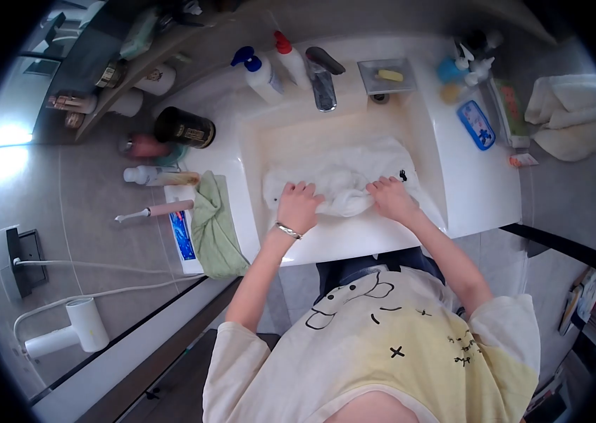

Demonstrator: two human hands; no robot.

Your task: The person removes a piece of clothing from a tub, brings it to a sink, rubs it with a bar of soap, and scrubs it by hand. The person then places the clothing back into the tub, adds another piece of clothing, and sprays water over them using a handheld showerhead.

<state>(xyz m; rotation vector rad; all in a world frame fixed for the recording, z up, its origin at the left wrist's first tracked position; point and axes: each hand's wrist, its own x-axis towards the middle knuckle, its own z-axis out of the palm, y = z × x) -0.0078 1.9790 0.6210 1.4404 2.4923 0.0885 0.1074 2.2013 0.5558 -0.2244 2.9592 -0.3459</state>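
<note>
In the head view, both forearms reach forward over the front rim of a white sink (340,240), slanting slightly inward, elbows bent near the shirt. The left hand (299,209), with a silver bracelet (288,230) at its wrist, lies back upward, its fingers curled down into the near edge of a white cloth (344,176). The right hand (392,199) faces it from the other side, its bent fingers drawn together on a fold of the same cloth; a gap separates the hands.

The cloth lies inside the sink, bunched and creased, spread nearly from side wall to side wall, with a small black mark just beyond the right hand.

Behind it, a strip of sink floor shows below the faucet (323,88), which stands apart from both hands. The sink's side walls rise near the cloth's ends. On the white bench (481,194), a green towel (215,222) lies left of the sink, and a blue case (476,125) rests to the right.
</note>
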